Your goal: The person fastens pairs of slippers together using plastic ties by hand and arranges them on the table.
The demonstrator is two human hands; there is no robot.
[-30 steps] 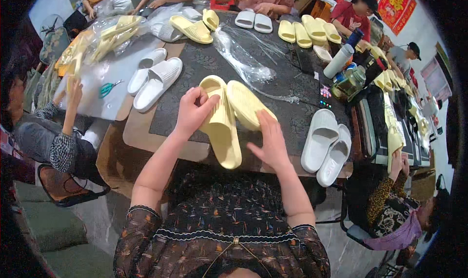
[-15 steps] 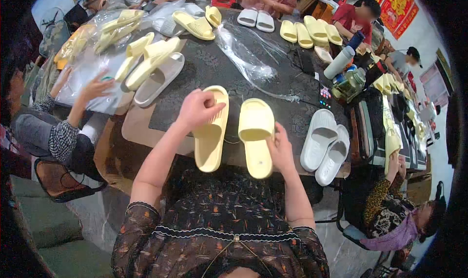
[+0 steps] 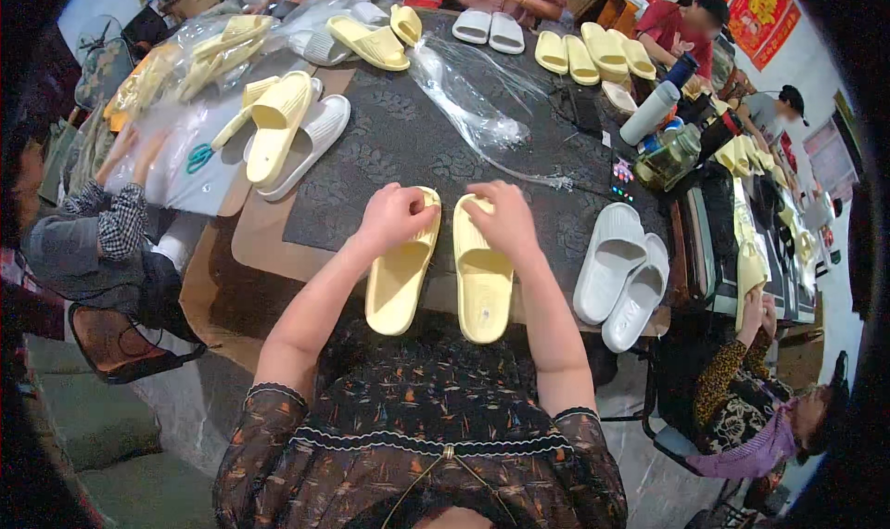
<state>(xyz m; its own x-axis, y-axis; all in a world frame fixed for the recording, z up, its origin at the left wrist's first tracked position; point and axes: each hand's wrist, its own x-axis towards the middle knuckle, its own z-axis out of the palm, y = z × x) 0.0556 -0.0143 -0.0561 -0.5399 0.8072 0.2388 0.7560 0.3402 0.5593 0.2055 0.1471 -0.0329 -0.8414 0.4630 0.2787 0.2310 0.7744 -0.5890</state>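
Note:
Two pale yellow slide slippers lie side by side at the table's near edge, heels toward me. My left hand (image 3: 397, 216) is closed at the toe of the left slipper (image 3: 393, 299), fingers curled over its front and hiding part of the strap. At the right slipper (image 3: 485, 308), my right hand (image 3: 502, 216) reaches over the front with bent fingers around its toe and strap. The fingertips of both hands are partly hidden. A grey slipper pair (image 3: 619, 274) rests to the right of my right forearm.
Yellow and grey slippers (image 3: 280, 126) lie stacked at left, by a person's hands and teal scissors (image 3: 198, 157). Clear plastic bags (image 3: 464, 112) spread across the dark tablecloth (image 3: 371, 149). A bottle (image 3: 651, 114), a glass jar (image 3: 669, 156) and a phone (image 3: 622, 172) stand or lie at right.
My right hand has moved from the right slipper's outer side up over its toe. My left hand stays at the left slipper's toe. At left, a yellow slipper has shifted and a co-worker's hands moved back.

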